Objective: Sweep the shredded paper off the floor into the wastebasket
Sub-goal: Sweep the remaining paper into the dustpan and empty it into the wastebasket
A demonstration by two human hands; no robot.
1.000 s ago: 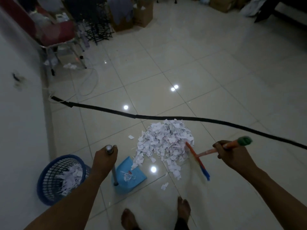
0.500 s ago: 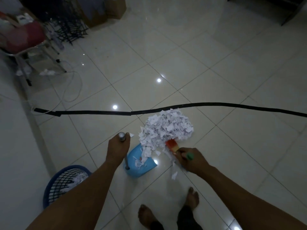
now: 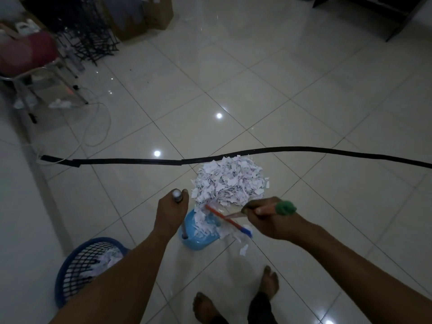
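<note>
Shredded paper lies heaped, white; hands grip dustpan handle and broom.

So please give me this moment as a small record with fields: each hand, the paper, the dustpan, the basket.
left hand: grips top of the dustpan handle
right hand: grips the hand broom
shredded paper pile: on the floor, beside the black tape line
blue dustpan: on the floor, some shreds inside
blue wastebasket: lower left, shreds inside
</note>
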